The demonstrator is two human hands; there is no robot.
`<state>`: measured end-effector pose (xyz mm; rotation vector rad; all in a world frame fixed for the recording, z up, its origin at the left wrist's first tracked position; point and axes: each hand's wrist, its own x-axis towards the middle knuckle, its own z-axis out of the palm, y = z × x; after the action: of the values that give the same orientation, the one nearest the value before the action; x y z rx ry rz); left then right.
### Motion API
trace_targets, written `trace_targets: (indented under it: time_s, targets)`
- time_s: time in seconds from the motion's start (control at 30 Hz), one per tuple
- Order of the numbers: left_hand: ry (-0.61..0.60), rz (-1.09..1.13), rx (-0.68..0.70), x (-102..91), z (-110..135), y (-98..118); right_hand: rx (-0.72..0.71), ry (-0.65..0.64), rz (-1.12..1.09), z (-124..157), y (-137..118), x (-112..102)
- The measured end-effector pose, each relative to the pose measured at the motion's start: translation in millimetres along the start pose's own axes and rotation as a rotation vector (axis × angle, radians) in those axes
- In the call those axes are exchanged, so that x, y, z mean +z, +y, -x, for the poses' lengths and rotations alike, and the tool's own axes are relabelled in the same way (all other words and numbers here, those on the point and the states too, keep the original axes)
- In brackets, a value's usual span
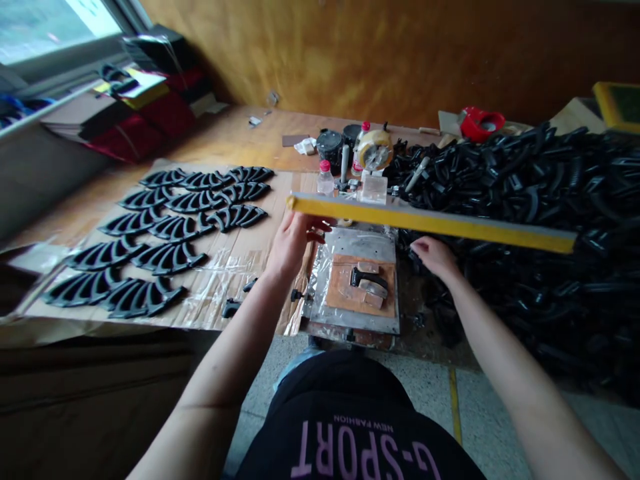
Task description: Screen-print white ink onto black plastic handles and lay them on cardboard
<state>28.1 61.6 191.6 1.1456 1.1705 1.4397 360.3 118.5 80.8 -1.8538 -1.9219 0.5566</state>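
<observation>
Lower centre: jig plate [357, 241] carries one black piece [367, 277]. Left hand [293, 243] has its grip closed on the raised yellow frame [430, 223], left end. Right hand [436, 257] sits at the pile [540, 200] edge (grip hidden, cannot tell). Laid-out rows [165, 233] fill the left worktop [225, 133]. The big pile on the right is untouched. Bottles [325, 177] crowd behind.

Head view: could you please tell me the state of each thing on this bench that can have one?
Yellow frame, raised above the plate.
Metal plate, one black part lying on it.
Fan-shaped parts, laid flat in rows.
Black pile, heaped loose on the right.
Small bottle, upright, red cap on.
Left hand, fingers curled under the frame's left end; grip unclear.
Right hand, fingertips at the pile's edge; grip unclear.
</observation>
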Motion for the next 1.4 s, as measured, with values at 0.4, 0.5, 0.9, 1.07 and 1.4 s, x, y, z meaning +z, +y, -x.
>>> trace_targets:
  time_s: [0.4, 0.5, 0.9, 1.07, 1.4]
  targets:
    - [-0.356, -0.002, -0.656, 9.0, 94.3, -77.4, -0.274, -0.193, 0.399, 84.4, -76.1, 79.9]
    - [-0.070, 0.132, -0.705, 5.9, 126.5, -107.5, -0.490, -0.155, 0.311, 110.1, -124.3, 101.5]
    - [0.625, -0.450, -0.893, -196.4, 167.1, -173.9, -0.712, -0.441, 0.141, 82.2, -218.5, 223.0]
    - [0.494, -0.631, -1.020, -222.2, 163.4, -192.7, -0.672, -0.580, 0.263, 70.6, -218.7, 256.3]
    - [0.286, -0.985, -1.020, -250.6, 88.1, -193.2, -0.628, -0.622, 0.206, 67.4, -226.8, 277.0]
